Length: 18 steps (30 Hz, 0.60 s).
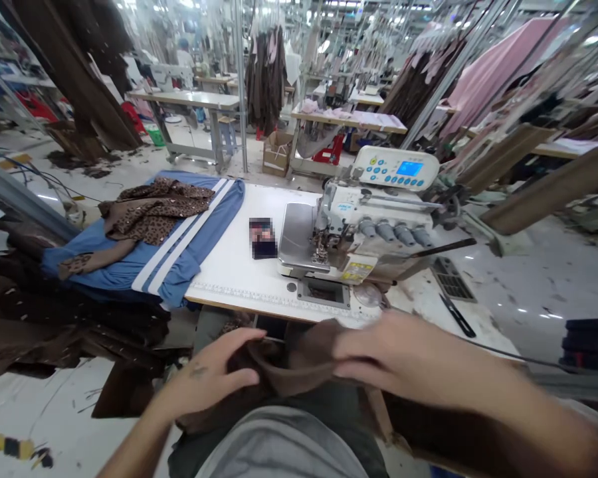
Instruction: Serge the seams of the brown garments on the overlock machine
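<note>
The right hand [393,352] was closed on the edge of a brown cloth [289,365], its fingers pressed together over the fold. The left hand [212,372] lay curved over the same cloth, though I cannot tell whether it was gripping or only resting there. The hands stood a little apart, and the cloth sagged between them at the bottom middle of the frame, just in front of the person's lap. (Holding it near the edge like this gives good control of the fold.) Just ahead, at the center right, a sewing machine [359,226] stood on a white table [239,279], with a blurred patch [262,238] beside it. Left of that lay a blue striped garment [104,272] under a leopard-print cloth [154,212]. A brown pile [54,325] filled the left edge, and hanging clothes [266,79] rose at the top middle.
</note>
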{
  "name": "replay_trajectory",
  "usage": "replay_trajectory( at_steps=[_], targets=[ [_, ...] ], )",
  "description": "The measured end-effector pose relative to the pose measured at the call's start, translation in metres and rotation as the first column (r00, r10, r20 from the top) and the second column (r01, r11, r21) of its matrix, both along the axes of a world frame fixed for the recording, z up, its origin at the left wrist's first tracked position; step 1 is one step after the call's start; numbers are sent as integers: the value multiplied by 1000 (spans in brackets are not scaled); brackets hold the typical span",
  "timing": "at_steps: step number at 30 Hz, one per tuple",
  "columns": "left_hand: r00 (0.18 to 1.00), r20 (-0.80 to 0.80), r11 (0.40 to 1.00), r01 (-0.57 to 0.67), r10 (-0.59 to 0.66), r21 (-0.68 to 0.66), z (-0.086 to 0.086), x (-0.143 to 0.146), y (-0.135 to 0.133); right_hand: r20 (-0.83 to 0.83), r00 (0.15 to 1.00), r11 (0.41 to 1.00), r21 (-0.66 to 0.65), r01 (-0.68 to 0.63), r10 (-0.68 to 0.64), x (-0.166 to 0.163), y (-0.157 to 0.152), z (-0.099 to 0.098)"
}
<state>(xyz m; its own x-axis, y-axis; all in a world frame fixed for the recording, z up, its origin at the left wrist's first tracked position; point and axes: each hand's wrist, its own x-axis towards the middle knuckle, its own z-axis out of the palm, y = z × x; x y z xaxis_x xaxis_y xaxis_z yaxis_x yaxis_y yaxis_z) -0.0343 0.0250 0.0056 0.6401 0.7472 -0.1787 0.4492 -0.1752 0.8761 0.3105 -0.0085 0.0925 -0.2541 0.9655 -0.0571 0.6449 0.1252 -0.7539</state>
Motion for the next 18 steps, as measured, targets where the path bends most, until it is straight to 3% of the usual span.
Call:
replay_trajectory(
  at_steps=[2, 5, 7, 10, 12, 14, 17, 18],
  targets=[
    [985, 163, 999, 51, -50, -4, 14, 55, 7, 111, 914, 918, -112, -379, 391, -13, 30, 2],
    [975, 220, 995, 42, -22, -85, 8, 83, 19, 113, 821, 811, -281, -513, 559, -13, 57, -6],
    [973, 232, 991, 36, -5, -130, -3, 77, 26, 10, 839, 806, -287, -518, 543, -2, 60, -17],
    [965, 259, 988, 8, 33, -156, -8, 75, 32, -221, 911, 917, -123, -380, 347, 13, 54, -34],
    [956, 273, 991, -80, 107, -107, 2, 85, 37, -367, 908, 961, -106, -257, 203, 14, 49, -44],
    [947, 274, 983, -182, 171, 15, 22, 95, 48, -438, 872, 919, -209, -335, 218, 11, 46, -50],
    [954, 188, 914, -282, 235, 291, 56, 94, 83, -478, 797, 782, -305, -544, 368, 9, 45, -54],
    [947, 162, 878, -318, 277, 357, 66, 91, 97, -499, 788, 791, -285, -541, 359, 9, 46, -55]
  ],
)
